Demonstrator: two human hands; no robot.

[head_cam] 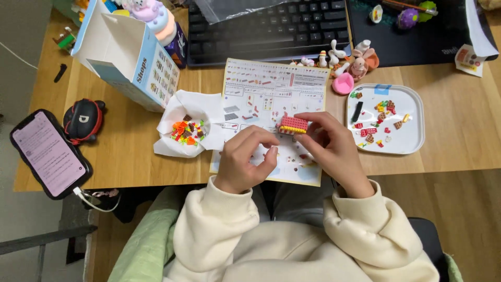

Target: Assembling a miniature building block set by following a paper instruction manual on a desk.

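Hands meet above the instruction sheet (271, 117), which I use as my reference point. My right hand (331, 149) pinches the small pink brick assembly (293, 124) between thumb and fingertips, holding it just over the sheet's middle; this keeps the build level and next to the printed diagrams. My left hand (246, 159) is curled, fingers pressed together, its fingertips close to the assembly's left end; whether they grip a loose piece I cannot tell.

Left of the sheet, touching its edge, a white paper wrapper (182, 128) holds orange, green and brown pieces, kept gathered in one heap. Right of the sheet, a white square tray (412, 141) holds red and brown pieces spread apart, each one separately visible. Beyond the sheet lie a black keyboard (271, 28) and small pink figurines (355, 65). Far left sits a phone (49, 154) with a lit screen.

The surface is a wooden desk (130, 156); wood flooring shows beneath its right end.
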